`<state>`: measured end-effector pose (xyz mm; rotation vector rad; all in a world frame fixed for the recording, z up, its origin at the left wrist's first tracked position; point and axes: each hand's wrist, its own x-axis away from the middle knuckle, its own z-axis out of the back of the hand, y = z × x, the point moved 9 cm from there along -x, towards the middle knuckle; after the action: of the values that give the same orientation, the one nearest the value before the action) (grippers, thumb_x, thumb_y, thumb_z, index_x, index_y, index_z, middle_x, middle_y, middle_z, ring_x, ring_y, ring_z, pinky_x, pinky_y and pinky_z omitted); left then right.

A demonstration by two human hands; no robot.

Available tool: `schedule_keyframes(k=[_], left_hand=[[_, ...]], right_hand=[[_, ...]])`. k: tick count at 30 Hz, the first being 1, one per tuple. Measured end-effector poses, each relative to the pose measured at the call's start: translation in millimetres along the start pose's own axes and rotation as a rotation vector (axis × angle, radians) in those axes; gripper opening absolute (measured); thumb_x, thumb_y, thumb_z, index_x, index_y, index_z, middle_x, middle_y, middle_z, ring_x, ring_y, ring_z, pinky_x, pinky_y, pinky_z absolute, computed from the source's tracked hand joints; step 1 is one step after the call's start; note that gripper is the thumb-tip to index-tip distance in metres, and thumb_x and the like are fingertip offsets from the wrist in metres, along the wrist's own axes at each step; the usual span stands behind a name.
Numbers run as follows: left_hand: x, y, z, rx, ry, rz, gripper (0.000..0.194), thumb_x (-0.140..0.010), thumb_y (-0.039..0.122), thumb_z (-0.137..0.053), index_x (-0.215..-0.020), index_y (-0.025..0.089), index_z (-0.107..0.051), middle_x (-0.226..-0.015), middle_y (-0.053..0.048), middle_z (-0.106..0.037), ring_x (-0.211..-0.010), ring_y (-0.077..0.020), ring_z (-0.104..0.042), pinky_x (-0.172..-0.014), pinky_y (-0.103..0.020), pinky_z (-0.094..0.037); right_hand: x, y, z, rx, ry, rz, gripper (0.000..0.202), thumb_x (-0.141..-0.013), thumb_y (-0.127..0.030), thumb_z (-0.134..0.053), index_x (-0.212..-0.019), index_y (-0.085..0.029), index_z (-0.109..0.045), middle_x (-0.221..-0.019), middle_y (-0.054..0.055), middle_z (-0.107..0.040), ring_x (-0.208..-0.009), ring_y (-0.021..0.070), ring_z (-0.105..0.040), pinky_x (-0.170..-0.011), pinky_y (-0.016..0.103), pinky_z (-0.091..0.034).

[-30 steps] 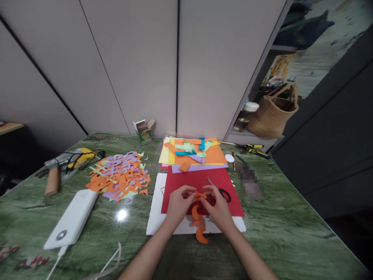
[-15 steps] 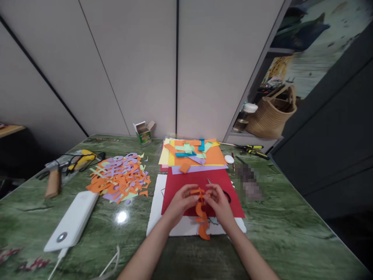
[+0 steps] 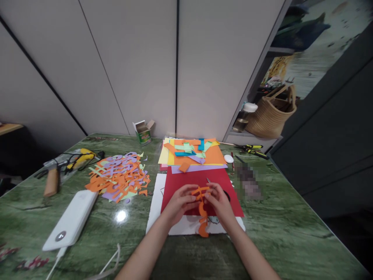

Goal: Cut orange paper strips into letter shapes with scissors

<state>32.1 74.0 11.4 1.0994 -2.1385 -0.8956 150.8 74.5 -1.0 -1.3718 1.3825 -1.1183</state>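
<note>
Between my two hands hangs an orange paper cutout with curved, wavy parts, its lower end over the white sheet. My left hand pinches its upper left part with thumb and fingers. On the other side, my right hand has thumb and fingers closed on the upper right part. Both hands are above a red sheet. Scissors lie on the red sheet, mostly hidden behind my right hand.
A pile of orange, purple and green paper scraps lies left, near a white power bank. Behind the red sheet are stacked coloured papers with folded strips. Pliers and a small box stand farther back.
The orange cutout has turned slightly, and its top strip now shows more fully between my hands. Both hands stay in nearly the same place.
</note>
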Motion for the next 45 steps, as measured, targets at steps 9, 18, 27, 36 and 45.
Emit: schedule_keyframes(k=[9, 18, 27, 36, 45], left_hand=[[0.0, -2.0, -1.2, -0.005, -0.005, 0.003, 0.039, -0.062, 0.013, -0.064, -0.099, 0.017, -0.054, -0.105, -0.010, -0.057, -0.093, -0.0211, -0.056, -0.083, -0.036, -0.041], [0.7, -2.4, -0.8, -0.021, 0.000, 0.008, 0.041, -0.061, 0.014, -0.065, -0.100, 0.017, -0.054, -0.105, -0.011, -0.057, -0.095, -0.0219, -0.055, -0.085, -0.038, -0.040], [-0.6, -3.3, 1.3, -0.049, 0.001, 0.000, 0.044, -0.061, 0.014, -0.066, -0.103, 0.017, -0.053, -0.110, -0.013, -0.055, -0.096, -0.0229, -0.055, -0.080, -0.033, -0.042], [-3.1, 1.3, 6.3, -0.213, 0.069, -0.094, 0.047, -0.058, 0.019, -0.070, -0.101, 0.015, -0.053, -0.102, -0.012, -0.058, -0.092, -0.0202, -0.055, -0.079, -0.033, -0.043], [-3.8, 6.9, 14.9, -0.386, 0.185, -0.193, 0.039, -0.059, 0.020, -0.068, -0.095, 0.014, -0.055, -0.096, -0.011, -0.060, -0.089, -0.0193, -0.056, -0.077, -0.031, -0.045]], right_hand=[[-0.4, -0.1, -0.5, 0.009, -0.004, -0.002, 0.031, -0.071, -0.029, -0.058, -0.098, -0.022, -0.044, -0.073, -0.002, -0.052, -0.058, 0.0108, -0.052, -0.058, 0.025, -0.042], [-0.9, -1.1, 0.3, 0.024, 0.008, 0.000, 0.030, -0.070, -0.030, -0.059, -0.096, -0.022, -0.045, -0.071, -0.003, -0.052, -0.057, 0.0108, -0.053, -0.059, 0.025, -0.043], [0.3, -1.2, -1.7, 0.057, -0.004, -0.002, 0.030, -0.071, -0.031, -0.058, -0.097, -0.022, -0.044, -0.072, -0.002, -0.053, -0.058, 0.0115, -0.053, -0.056, 0.025, -0.044], [2.1, -10.2, -7.1, 0.126, -0.042, 0.047, 0.031, -0.072, -0.028, -0.056, -0.099, -0.021, -0.042, -0.071, -0.002, -0.051, -0.062, 0.0124, -0.053, -0.061, 0.026, -0.044], [10.9, -19.1, -22.9, 0.382, -0.062, 0.150, 0.041, -0.066, -0.017, -0.058, -0.104, -0.021, -0.041, -0.079, 0.001, -0.053, -0.075, 0.0153, -0.054, -0.069, 0.029, -0.045]])
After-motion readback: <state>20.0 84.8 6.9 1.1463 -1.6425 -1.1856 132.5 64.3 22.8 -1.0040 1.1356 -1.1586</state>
